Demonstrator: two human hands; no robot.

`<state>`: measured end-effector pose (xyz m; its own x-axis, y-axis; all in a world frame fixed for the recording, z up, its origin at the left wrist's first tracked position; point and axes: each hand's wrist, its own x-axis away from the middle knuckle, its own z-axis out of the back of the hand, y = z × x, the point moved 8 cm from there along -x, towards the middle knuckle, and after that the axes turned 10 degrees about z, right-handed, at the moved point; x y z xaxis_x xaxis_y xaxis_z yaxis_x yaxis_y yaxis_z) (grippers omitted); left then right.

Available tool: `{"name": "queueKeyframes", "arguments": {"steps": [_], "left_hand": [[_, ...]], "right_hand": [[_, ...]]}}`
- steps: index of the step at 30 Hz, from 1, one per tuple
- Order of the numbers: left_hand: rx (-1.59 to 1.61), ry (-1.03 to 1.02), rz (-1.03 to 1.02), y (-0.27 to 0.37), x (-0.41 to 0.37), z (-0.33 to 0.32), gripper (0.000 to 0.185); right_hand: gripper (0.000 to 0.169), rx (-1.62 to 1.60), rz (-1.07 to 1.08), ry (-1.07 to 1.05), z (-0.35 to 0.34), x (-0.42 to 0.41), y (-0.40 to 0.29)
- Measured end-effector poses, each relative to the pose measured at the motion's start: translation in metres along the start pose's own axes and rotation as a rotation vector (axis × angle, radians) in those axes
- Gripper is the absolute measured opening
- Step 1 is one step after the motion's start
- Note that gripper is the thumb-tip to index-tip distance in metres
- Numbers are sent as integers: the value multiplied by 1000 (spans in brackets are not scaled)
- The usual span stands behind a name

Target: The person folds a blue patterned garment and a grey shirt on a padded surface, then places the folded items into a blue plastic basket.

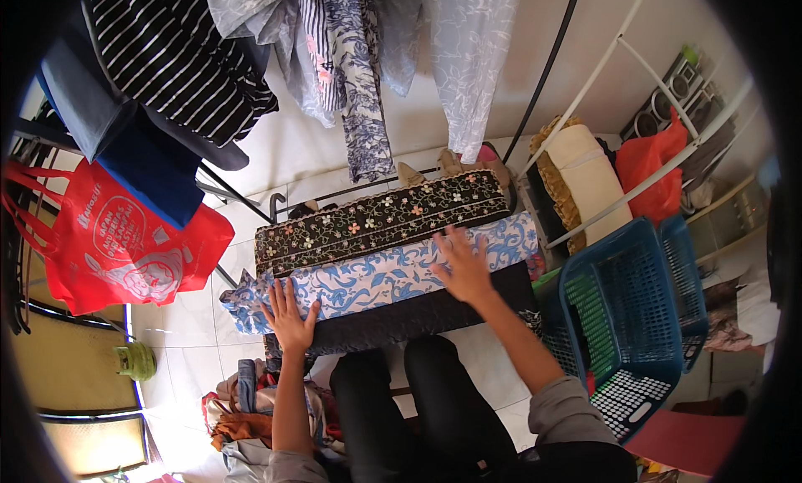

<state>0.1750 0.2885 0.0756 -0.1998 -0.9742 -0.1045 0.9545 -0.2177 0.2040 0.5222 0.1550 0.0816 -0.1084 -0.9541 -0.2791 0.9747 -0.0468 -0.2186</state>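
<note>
A long strip of white cloth with a blue leaf and scroll print (369,282) lies across a low bench in front of my knees. My left hand (291,317) rests palm down at its left part, fingers spread, beside a bunched end. Over the right part is my right hand (463,267), fingers apart and slightly blurred; whether it presses on the cloth I cannot tell. Neither hand grips anything. Beyond the strip, a black cloth with embroidered flowers (376,216) covers the bench's far side. Plain black fabric (401,317) shows along the near side.
Garments (366,75) hang overhead from a rack. At left hangs a red tote bag (131,245) bearing writing; a green gas cylinder (136,361) stands below. Crumpled clothes (250,414) lie by my left leg. Blue plastic baskets (626,314) and a white metal frame (601,213) flank the right side.
</note>
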Motion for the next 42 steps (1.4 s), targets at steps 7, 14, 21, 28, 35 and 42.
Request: {"name": "queueKeyframes", "arguments": {"steps": [7,14,21,28,35,42], "left_hand": [[59,-36,16,2,-2,1,80],[233,88,-99,52,13,20,69],[67,-21,-143,13,2,8,74],[121,245,413,-132,1,33,83],[1017,-173,993,-187,29,-30,61],[2002,49,672,-132,-6,-14,34]], "right_hand": [[68,97,-297,-79,14,35,114],[62,-45,57,41,18,-7,-13],[57,-9,143,-74,-22,-3,-48],[57,41,143,-83,-24,0,-48],[55,45,157,-55,-21,-2,-53],[54,73,161,-21,-20,-2,-53]]}}
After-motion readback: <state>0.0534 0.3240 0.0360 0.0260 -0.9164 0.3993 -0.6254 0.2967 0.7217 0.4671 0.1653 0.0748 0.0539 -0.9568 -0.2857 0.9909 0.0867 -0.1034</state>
